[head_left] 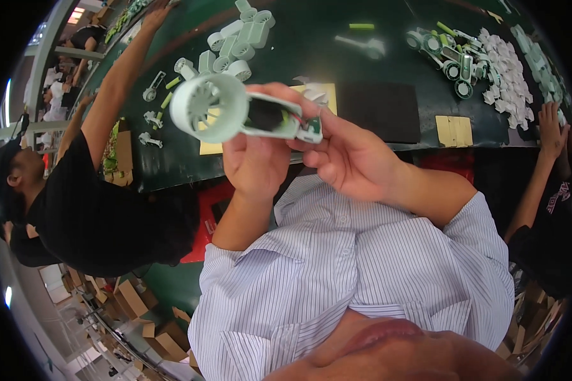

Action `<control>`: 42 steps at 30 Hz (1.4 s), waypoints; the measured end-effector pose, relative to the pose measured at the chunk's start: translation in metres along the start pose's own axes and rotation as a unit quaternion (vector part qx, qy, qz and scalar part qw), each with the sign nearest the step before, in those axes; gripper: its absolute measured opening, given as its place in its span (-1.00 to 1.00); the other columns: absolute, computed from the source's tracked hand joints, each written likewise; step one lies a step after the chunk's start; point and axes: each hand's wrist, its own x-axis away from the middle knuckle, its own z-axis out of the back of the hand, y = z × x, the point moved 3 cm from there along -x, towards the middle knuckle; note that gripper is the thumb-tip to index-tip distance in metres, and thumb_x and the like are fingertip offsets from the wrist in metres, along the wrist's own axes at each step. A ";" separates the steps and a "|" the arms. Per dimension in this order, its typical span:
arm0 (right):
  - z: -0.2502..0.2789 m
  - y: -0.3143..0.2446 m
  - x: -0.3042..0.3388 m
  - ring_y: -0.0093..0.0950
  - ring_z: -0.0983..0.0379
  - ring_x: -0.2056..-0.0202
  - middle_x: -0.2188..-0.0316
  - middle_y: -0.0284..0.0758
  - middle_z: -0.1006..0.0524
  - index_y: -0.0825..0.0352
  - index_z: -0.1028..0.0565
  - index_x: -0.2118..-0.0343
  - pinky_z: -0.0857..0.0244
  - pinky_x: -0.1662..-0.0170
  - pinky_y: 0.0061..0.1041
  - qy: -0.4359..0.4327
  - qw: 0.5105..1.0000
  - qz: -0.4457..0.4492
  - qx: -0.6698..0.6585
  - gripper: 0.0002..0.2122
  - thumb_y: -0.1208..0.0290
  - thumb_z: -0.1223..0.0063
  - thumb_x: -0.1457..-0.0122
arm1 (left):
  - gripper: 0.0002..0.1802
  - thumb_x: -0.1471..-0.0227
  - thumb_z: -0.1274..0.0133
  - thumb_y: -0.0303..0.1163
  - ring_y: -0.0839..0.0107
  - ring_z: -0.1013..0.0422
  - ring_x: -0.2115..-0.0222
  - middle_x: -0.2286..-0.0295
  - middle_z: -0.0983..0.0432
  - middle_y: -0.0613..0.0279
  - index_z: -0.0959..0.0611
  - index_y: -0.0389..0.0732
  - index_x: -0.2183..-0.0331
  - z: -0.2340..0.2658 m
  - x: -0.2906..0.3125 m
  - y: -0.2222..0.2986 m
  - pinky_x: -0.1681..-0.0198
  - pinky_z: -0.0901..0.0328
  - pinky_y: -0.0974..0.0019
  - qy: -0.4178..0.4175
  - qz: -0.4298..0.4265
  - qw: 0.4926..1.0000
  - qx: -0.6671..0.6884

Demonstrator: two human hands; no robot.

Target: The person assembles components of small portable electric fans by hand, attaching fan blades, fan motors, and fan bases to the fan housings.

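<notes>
Above the near edge of the green worktable I hold a pale mint handheld fan (211, 106) up in both hands. Its round, slatted head points left. The open handle shows a dark insert (267, 115), thin wires and a small green circuit board (313, 127) at the tail end. My left hand (258, 164) grips the handle from below, beside the head, with its fingers partly behind it. With its fingers closed around the tail end, my right hand (361, 155) pinches the fan near the board; the exact contact is partly hidden.
Mint fan housings (243, 41) lie in a group at the back left. A black mat (381, 114) and yellow pad (454, 131) lie to the right, with assembled fans (451, 60) and white pieces (505, 79) beyond. Co-workers' arms (124, 76) reach in from both sides.
</notes>
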 end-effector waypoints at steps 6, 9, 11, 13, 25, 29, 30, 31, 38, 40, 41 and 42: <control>0.014 -0.022 -0.007 -0.47 -0.53 0.17 0.21 -0.29 -0.49 0.44 -0.30 -0.07 -0.51 0.25 -0.65 -0.029 0.996 0.055 0.064 -0.63 0.26 0.17 -0.33 | -0.51 -0.18 0.13 -0.26 0.11 -0.41 0.19 0.18 -0.41 -0.05 -0.30 -0.30 -0.07 0.004 0.011 -0.011 -0.06 -0.20 -0.03 -0.019 0.019 0.996 -0.088; 0.024 -0.024 -0.007 -0.55 -0.50 0.26 0.21 -0.31 -0.49 0.43 -0.31 -0.07 -0.43 0.35 -0.70 -0.016 0.992 0.062 0.105 -0.62 0.27 0.13 -0.32 | -0.53 -0.19 0.14 -0.27 0.09 -0.43 0.13 0.16 -0.43 -0.09 -0.34 -0.40 -0.02 0.006 0.011 -0.016 -0.07 -0.22 0.02 -0.022 0.029 0.999 -0.001; 0.025 -0.027 -0.005 -0.58 -0.47 0.32 0.23 -0.31 -0.49 0.43 -0.32 -0.06 -0.38 0.39 -0.70 -0.003 0.990 0.067 0.123 -0.63 0.27 0.11 -0.31 | -0.53 -0.19 0.14 -0.26 0.10 -0.42 0.12 0.18 -0.44 -0.09 -0.33 -0.40 -0.02 0.008 0.014 -0.019 -0.10 -0.18 0.01 -0.011 0.053 0.998 -0.025; 0.029 -0.033 -0.002 -0.62 -0.41 0.41 0.27 -0.31 -0.49 0.42 -0.34 -0.04 -0.33 0.43 -0.71 0.025 0.983 0.085 0.158 -0.63 0.26 0.07 -0.30 | -0.53 -0.19 0.12 -0.28 0.11 -0.39 0.07 0.15 -0.44 -0.10 -0.33 -0.41 -0.02 0.016 0.016 -0.022 -0.10 -0.18 0.03 -0.013 0.044 0.999 -0.020; 0.032 -0.064 -0.002 -0.67 -0.27 0.45 0.40 -0.42 -0.44 0.39 -0.45 0.10 -0.17 0.39 -0.70 0.129 0.921 0.131 0.344 -0.60 0.09 0.13 -0.31 | -0.57 -0.07 -0.05 -0.42 0.03 -0.05 -0.22 -0.10 -0.26 -0.10 -0.42 -0.35 0.02 0.031 0.014 -0.034 -0.23 0.04 0.06 -0.101 0.119 0.953 -0.261; 0.031 -0.065 -0.002 -0.66 -0.30 0.43 0.34 -0.40 -0.47 0.38 -0.45 0.08 -0.22 0.35 -0.68 0.129 0.933 0.109 0.317 -0.61 0.10 0.13 -0.31 | -0.55 -0.07 -0.06 -0.40 0.11 -0.12 -0.18 -0.12 -0.22 -0.09 -0.42 -0.36 0.01 0.028 0.015 -0.035 -0.20 -0.02 0.12 -0.107 0.073 0.956 -0.263; 0.030 -0.066 -0.002 -0.66 -0.30 0.43 0.34 -0.40 -0.47 0.38 -0.45 0.08 -0.22 0.35 -0.68 0.131 0.933 0.108 0.316 -0.61 0.10 0.13 -0.31 | -0.55 -0.08 -0.05 -0.39 0.15 -0.13 -0.16 -0.13 -0.19 -0.10 -0.41 -0.38 0.01 0.025 0.020 -0.034 -0.19 -0.04 0.15 -0.053 0.092 0.959 -0.264; 0.030 -0.068 -0.004 -0.66 -0.33 0.41 0.31 -0.38 -0.49 0.39 -0.45 0.07 -0.26 0.31 -0.67 0.125 0.934 0.104 0.319 -0.62 0.13 0.12 -0.31 | -0.55 -0.08 -0.05 -0.39 0.15 -0.13 -0.16 -0.13 -0.19 -0.10 -0.41 -0.38 0.01 0.023 0.021 -0.036 -0.19 -0.04 0.15 -0.051 0.092 0.959 -0.264; 0.036 -0.084 -0.002 -0.52 -0.51 0.22 0.20 -0.28 -0.53 0.49 -0.39 -0.02 -0.43 0.13 -0.63 0.133 0.911 0.106 0.375 -0.67 0.39 0.03 -0.27 | -0.54 -0.13 -0.01 -0.43 0.24 -0.14 -0.18 -0.13 -0.21 -0.02 -0.33 -0.35 -0.05 0.040 0.027 -0.051 -0.23 0.05 0.21 -0.007 0.193 0.965 -0.176; 0.037 -0.088 -0.002 -0.51 -0.51 0.21 0.18 -0.27 -0.53 0.50 -0.38 -0.03 -0.43 0.12 -0.63 0.127 0.911 0.104 0.379 -0.66 0.41 0.03 -0.27 | -0.57 -0.15 -0.01 -0.43 0.32 -0.24 -0.10 -0.06 -0.33 0.08 -0.37 -0.32 -0.04 0.042 0.021 -0.051 -0.20 -0.03 0.24 0.038 0.210 0.973 -0.083; 0.037 -0.090 -0.003 -0.51 -0.52 0.19 0.17 -0.25 -0.53 0.51 -0.36 -0.05 -0.43 0.12 -0.63 0.119 0.910 0.103 0.385 -0.66 0.43 0.03 -0.26 | -0.59 -0.16 0.00 -0.43 0.34 -0.28 -0.05 0.00 -0.38 0.12 -0.39 -0.31 -0.03 0.047 0.018 -0.054 -0.16 -0.09 0.24 0.103 0.180 0.977 -0.052; 0.039 -0.094 -0.002 -0.48 -0.52 0.18 0.13 -0.23 -0.52 0.50 -0.36 -0.07 -0.41 0.11 -0.61 0.117 0.900 0.109 0.405 -0.65 0.46 0.02 -0.25 | -0.61 -0.16 0.01 -0.42 0.37 -0.32 0.00 0.05 -0.43 0.15 -0.40 -0.30 -0.02 0.052 0.015 -0.058 -0.13 -0.14 0.23 0.166 0.149 0.975 -0.020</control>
